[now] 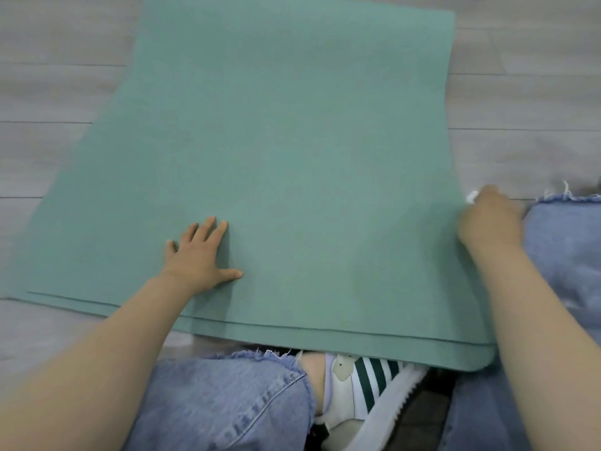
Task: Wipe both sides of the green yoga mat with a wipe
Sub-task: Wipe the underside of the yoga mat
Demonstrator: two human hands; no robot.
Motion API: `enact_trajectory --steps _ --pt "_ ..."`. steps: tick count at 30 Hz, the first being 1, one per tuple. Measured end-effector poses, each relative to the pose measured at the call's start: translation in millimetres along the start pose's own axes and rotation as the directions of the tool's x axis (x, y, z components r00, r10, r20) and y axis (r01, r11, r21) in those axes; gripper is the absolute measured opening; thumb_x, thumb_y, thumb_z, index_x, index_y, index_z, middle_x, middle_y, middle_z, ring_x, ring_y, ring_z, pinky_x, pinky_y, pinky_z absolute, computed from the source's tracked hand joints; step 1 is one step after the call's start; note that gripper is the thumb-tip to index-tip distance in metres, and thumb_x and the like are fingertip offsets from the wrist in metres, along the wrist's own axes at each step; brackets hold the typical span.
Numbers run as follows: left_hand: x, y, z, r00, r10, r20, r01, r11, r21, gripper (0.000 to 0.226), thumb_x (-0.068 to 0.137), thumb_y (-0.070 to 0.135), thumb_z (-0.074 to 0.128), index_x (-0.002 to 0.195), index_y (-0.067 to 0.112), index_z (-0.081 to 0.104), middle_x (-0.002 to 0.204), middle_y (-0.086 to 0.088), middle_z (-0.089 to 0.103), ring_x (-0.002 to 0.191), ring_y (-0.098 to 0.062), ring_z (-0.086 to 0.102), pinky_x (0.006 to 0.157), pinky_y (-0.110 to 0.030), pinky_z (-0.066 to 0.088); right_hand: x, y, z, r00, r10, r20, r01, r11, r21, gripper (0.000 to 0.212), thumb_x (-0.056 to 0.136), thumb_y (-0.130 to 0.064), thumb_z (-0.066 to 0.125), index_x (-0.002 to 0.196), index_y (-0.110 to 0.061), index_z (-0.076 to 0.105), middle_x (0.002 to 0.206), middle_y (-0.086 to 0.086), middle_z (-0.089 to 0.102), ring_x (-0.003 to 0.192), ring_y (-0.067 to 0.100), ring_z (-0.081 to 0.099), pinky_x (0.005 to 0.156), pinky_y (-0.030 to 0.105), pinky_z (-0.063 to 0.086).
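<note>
The green yoga mat [292, 157] lies on the floor, folded so that two layers show along its near edge. My left hand [198, 255] rests flat on the mat's near left part with fingers spread. My right hand [491, 216] is at the mat's right edge, fingers curled around a white wipe [471, 196], of which only a small bit shows above the knuckles.
Grey wood-look floor [58, 92] surrounds the mat. My legs in blue jeans [227, 402] and a white sneaker with green stripes [367, 385] sit right at the mat's near edge; my other knee [566, 242] is beside my right hand.
</note>
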State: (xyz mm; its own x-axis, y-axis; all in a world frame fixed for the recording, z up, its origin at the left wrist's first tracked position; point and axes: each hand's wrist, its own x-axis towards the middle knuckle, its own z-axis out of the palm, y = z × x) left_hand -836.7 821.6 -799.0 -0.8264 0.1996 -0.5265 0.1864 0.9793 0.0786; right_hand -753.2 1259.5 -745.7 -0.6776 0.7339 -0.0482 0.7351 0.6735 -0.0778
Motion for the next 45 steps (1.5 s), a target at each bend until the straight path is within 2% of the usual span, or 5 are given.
enact_trajectory --steps 13,20,31,38,45 --pt "2 0 -1 0.999 0.000 0.054 0.004 0.997 -0.074 0.111 0.078 0.064 0.069 0.156 0.037 -0.005 0.164 0.011 -0.013 0.152 -0.021 -0.009 0.118 -0.061 0.010 -155 -207 67 0.488 -0.785 0.382 0.597 0.620 0.509 0.022 0.100 -0.025 0.042 0.106 -0.008 0.053 0.118 0.018 0.060 0.111 0.031 0.056 0.089 0.041 0.040" --pt "0 4 -5 0.997 -0.014 0.074 0.020 0.997 -0.068 0.113 0.077 0.063 0.071 0.156 0.036 -0.006 0.164 0.010 -0.014 0.152 -0.022 -0.011 0.118 -0.063 0.009 -32 -10 39 0.966 -0.083 0.244 0.069 0.996 0.064 0.036 0.093 -0.029 0.057 0.113 0.000 0.050 0.122 0.022 0.059 0.114 0.037 0.055 0.091 0.038 0.043" --pt "4 -1 -7 0.994 0.018 0.106 -0.010 0.997 -0.076 0.105 0.084 0.052 0.069 0.156 0.036 -0.005 0.164 0.009 -0.016 0.151 -0.023 -0.009 0.116 -0.064 0.011 -199 -222 67 0.477 -0.784 0.398 0.621 0.621 0.479 0.022 0.096 -0.021 0.050 0.108 -0.004 0.051 0.113 0.021 0.061 0.107 0.035 0.058 0.085 0.040 0.044" --pt "6 -3 -14 0.983 0.034 0.182 -0.027 0.999 -0.039 0.117 0.079 0.048 0.078 0.156 0.036 -0.009 0.163 0.010 -0.020 0.151 -0.023 -0.013 0.118 -0.062 0.012 -70 -14 49 0.946 -0.161 0.281 0.167 0.986 0.003 0.020 0.088 -0.008 0.050 0.106 -0.001 0.048 0.111 0.023 0.060 0.105 0.038 0.059 0.085 0.041 0.046" --pt "7 -5 -11 0.984 0.040 0.173 -0.030 0.998 -0.056 0.117 0.078 0.048 0.079 0.156 0.038 -0.009 0.162 0.012 -0.020 0.151 -0.022 -0.013 0.118 -0.062 0.010 -128 -119 74 0.824 -0.460 0.330 0.430 0.888 0.163 0.024 0.094 -0.009 0.042 0.109 -0.004 0.060 0.115 0.016 0.059 0.108 0.031 0.058 0.087 0.034 0.045"
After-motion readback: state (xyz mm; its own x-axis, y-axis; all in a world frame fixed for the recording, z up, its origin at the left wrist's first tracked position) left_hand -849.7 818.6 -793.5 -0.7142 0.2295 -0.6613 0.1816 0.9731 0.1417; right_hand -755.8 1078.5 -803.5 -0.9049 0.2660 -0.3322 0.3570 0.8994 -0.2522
